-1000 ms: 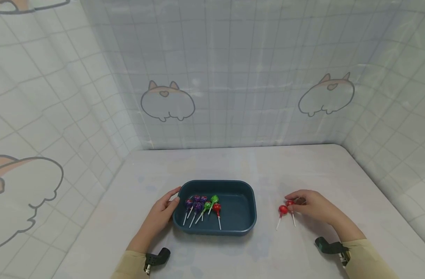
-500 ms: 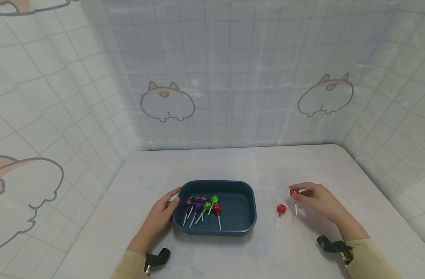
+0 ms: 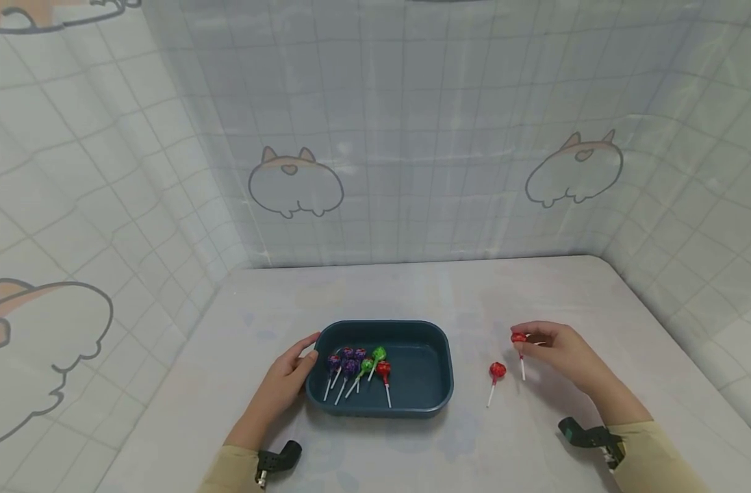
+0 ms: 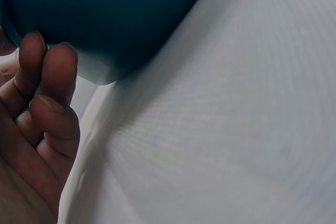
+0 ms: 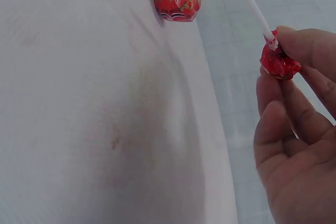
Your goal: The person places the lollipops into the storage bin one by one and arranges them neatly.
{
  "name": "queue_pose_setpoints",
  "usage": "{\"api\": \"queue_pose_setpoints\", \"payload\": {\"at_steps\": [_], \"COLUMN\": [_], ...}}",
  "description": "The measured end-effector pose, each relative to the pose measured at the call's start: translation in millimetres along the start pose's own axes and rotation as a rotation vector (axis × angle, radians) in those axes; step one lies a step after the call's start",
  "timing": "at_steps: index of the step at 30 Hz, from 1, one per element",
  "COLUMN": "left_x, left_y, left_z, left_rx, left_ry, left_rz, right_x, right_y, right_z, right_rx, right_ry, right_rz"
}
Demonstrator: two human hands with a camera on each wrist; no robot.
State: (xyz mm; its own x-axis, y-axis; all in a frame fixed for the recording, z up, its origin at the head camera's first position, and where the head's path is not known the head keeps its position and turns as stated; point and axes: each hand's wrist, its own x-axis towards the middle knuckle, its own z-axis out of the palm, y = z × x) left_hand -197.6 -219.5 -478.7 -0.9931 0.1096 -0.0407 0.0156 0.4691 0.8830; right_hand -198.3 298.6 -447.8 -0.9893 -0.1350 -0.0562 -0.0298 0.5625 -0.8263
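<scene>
A dark teal rectangular tray [image 3: 418, 409] stands on the table, with purple, green and red lollipops gathered in its left half. My left hand [image 3: 284, 376] holds the tray's left side, thumb at the rim; in the left wrist view its fingers [image 4: 59, 72] curl against the tray's outer wall. My right hand [image 3: 554, 346] pinches a red lollipop [image 5: 278, 65] by its wrapped head, above the table to the right of the tray. The lollipop's white stick points down in the head view. Another red lollipop [image 3: 497, 370] lies on the table between that hand and the tray.
The table [image 3: 375, 291] has a pale cover and meets a tiled-pattern curtain [image 3: 437, 171] at the back. Similar sheets rise at both sides. Each wrist carries a dark camera mount, such as the left wrist mount [image 3: 281, 457].
My right hand has lifted one red lollipop up and away from the other, moving slightly back. In the last half second it has stayed nearly still. The left hand and tray have not moved.
</scene>
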Motion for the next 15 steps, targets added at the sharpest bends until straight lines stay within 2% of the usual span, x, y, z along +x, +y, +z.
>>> {"api": "queue_pose_setpoints", "payload": {"at_steps": [10,15], "left_x": [2.3,-0.1], "left_y": [-1.7,-2.0], "left_z": [0.6,0.3], "left_rx": [-0.014,-0.010], "left_ry": [-0.018,-0.002], "left_rz": [0.034,0.028], "right_x": [3.0,8.6], "right_y": [-6.7,-15.6], "right_z": [2.8,6.1], "right_rx": [0.006,-0.011], "right_ry": [0.002,-0.028], "right_rz": [-0.068,-0.101]}}
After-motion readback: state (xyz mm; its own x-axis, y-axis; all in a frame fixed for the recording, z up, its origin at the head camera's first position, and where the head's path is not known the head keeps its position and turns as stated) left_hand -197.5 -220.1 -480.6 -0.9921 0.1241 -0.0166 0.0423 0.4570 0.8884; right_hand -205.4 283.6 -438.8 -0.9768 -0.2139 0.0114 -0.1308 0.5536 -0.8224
